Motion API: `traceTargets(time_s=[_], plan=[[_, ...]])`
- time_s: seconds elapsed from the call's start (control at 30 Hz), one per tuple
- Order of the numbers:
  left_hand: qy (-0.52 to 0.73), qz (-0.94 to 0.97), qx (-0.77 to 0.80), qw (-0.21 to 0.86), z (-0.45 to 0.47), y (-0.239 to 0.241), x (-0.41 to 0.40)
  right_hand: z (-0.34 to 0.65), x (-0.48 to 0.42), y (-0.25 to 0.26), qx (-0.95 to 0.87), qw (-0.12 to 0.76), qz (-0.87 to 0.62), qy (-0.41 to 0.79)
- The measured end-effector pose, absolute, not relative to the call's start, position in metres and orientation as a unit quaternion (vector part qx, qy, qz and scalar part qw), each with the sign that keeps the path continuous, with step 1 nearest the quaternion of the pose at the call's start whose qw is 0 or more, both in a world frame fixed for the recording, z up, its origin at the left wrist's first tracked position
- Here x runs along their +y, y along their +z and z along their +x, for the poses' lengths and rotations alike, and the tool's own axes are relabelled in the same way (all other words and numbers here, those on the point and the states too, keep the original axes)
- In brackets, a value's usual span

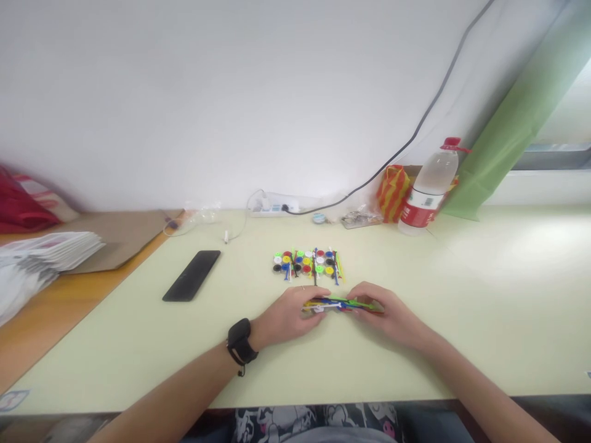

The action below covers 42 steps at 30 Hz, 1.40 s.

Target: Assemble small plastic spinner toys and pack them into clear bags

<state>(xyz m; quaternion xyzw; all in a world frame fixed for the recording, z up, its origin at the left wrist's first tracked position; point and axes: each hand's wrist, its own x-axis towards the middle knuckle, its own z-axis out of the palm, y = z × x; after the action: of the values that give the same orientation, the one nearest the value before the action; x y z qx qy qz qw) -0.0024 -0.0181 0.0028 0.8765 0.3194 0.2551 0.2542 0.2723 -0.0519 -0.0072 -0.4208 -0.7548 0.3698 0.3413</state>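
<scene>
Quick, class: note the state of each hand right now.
Left hand: closed on the left end of the coloured stick bundle.
Right hand: closed on its right end.

Home/dorm desk by window: pale desk (pixel 484 295), power strip (pixel 272 208) w/ cable, water bottle (pixel 427 187), phone (pixel 192 275), green curtain (pixel 521 117).

Table (pixel 462 295) is pale yellow-green, wall (pixel 231 92) is white. Bundle of sticks (pixel 342 304): blue, green, white, a bit of yellow. Round pieces (pixel 307 263): green, red, yellow, blue, white, black, all mixed, no pattern. Phone (pixel 191 275) & watch (pixel 241 344) are black. Bottle (pixel 427 187): clear, w/ red cap & red label. Small bag (pixel 392 191) has red-yellow stripes. Sheet (pixel 517 123) is light green. Cardboard (pixel 120 237) is brown. Cloth (pixel 323 424): black w/ white-pink cartoon print.
</scene>
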Motion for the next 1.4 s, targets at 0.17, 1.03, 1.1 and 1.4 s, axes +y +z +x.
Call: traceTargets(time_s=[0.17, 1.03, 1.1, 1.4], plan=[[0.249, 0.879, 0.315, 0.257, -0.002, 0.006, -0.019, 0.273, -0.050, -0.009, -0.755, 0.335, -0.423, 0.373], [0.239, 0.896, 0.333, 0.171, -0.009, 0.114, 0.064, 0.293, 0.109, 0.038, -0.603, 0.403, -0.563, 0.396], [0.194, 0.898, 0.350, 0.185, -0.010, 0.134, 0.077, 0.284, 0.127, 0.038, -0.574, 0.410, -0.561, 0.433], [0.156, 0.886, 0.359, 0.247, -0.036, 0.145, 0.107, 0.254, 0.160, 0.019, -0.563, 0.411, -0.574, 0.430]])
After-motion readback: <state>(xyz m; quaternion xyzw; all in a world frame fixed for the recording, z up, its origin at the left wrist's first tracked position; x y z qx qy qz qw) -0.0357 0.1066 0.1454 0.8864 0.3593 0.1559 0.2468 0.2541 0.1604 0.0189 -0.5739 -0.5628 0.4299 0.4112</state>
